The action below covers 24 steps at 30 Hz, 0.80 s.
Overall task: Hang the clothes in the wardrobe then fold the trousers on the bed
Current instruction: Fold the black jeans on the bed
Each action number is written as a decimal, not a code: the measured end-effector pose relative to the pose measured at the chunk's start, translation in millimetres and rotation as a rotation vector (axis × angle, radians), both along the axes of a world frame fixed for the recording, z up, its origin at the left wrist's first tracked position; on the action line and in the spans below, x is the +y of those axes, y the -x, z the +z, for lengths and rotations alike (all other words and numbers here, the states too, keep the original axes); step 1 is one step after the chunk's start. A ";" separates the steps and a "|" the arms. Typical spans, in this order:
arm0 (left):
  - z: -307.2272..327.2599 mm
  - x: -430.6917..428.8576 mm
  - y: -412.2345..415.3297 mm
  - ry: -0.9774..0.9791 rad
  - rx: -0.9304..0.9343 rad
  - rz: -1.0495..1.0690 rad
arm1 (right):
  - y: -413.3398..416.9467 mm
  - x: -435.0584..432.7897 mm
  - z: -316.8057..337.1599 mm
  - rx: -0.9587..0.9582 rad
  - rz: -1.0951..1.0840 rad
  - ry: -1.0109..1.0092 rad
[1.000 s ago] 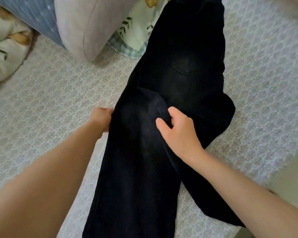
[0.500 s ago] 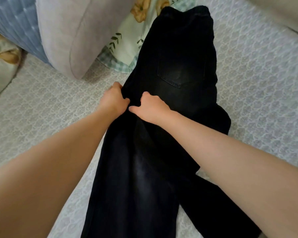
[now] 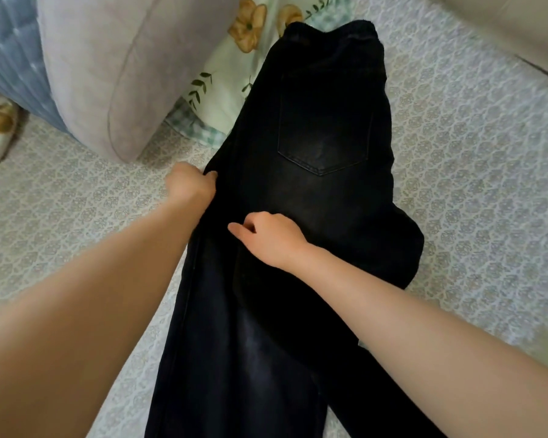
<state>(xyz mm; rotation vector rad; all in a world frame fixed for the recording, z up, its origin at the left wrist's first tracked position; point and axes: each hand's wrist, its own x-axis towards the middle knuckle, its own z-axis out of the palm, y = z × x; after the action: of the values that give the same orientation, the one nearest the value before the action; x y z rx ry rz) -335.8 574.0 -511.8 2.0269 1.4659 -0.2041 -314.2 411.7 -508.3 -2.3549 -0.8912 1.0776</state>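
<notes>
Now | left hand (image 3: 190,188) grips trousers (image 3: 323,121) edge | right hand (image 3: 272,238) curled on trousers, grip unclear

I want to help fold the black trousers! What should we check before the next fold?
1. Trousers on the bed cover: ok.
2. Both legs lined up: not ok, one leg sticks out to the right.
3. Left hand grips the left edge: ok.
4. Right hand pinching cloth: cannot tell, it rests curled on top.
5. Trousers clear of the flowery blanket: not ok, they overlap it.
</notes>
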 end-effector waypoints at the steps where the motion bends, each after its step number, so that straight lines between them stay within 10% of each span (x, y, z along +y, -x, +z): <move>1: 0.6 -4.7 -2.7 -0.117 0.028 -0.106 | 3.5 1.0 2.4 -0.007 0.027 0.016; 4: 10.5 -12.6 -11.3 -0.310 -0.055 -0.380 | 12.5 -1.0 10.4 -0.008 0.137 0.046; 10: 29.5 -11.0 -40.7 0.279 -0.228 -0.014 | 34.5 -12.3 22.4 0.120 -0.072 -0.320; 16: 49.4 7.1 -53.9 0.047 -0.186 -0.163 | 42.2 4.3 48.2 0.174 -0.128 -0.550; 24: 11.4 -0.2 -22.0 -0.079 0.011 -0.313 | 69.5 28.2 1.8 0.134 -0.020 -0.170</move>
<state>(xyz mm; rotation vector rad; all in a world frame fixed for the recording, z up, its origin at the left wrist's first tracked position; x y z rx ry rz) -313.8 573.9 -500.4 2.3170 1.1731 -0.2897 -383.7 439.9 -506.5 -2.1227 -0.8720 1.0926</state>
